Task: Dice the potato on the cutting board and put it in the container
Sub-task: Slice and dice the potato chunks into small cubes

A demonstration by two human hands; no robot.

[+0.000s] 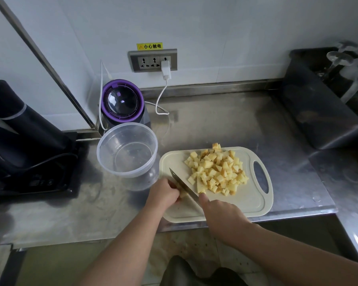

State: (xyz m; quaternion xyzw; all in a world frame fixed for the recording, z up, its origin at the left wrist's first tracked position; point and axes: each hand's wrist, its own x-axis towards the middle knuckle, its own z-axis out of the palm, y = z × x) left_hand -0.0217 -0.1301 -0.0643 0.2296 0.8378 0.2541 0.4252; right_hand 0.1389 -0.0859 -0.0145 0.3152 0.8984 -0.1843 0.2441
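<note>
Potato dice (215, 170): pale cubes heaped on cutting board (246, 201). Last piece (182, 194) pinned under curled left grip (164, 194). Right grip (221, 211) clasps knife (181, 183). Empty container (103, 153) just left. Cubes likely light, firm, slippery; scoop together rather than pinch.

A steel tabletop (225, 124) carries a pale board (242, 203) at its front edge, with a clear container (142, 182) just beside the board's left end. Behind the container stand a purple blender (122, 104) and a looped white cable (160, 96).
</note>
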